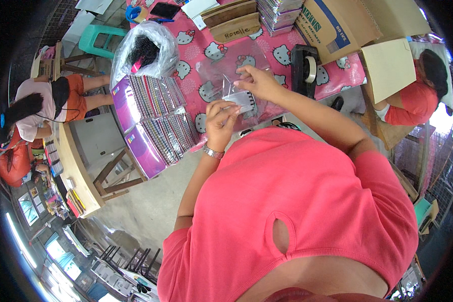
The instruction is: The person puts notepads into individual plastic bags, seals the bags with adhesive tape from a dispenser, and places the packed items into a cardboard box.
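Observation:
Over the near edge of the pink table, my left hand (220,123) pinches a small white pad (240,99) with dark, spiral-like marks along one edge. A clear plastic bag (215,73) lies around and beyond the pad; whether the pad is inside it I cannot tell. My right hand (260,83) is just above and to the right, its fingers closed on the clear plastic. On the left stand packed bundles of spiral notebooks (158,98) with purple covers, wrapped in clear film. A black tape dispenser (304,70) sits right of my right hand.
The pink table cover (186,38) bears a clear bag of black material (145,50), a wooden holder (234,22), a notebook stack (279,15) and a cardboard box (334,30). One person (50,103) is at the left, another (418,95) at the right. A green stool (100,39) stands far left.

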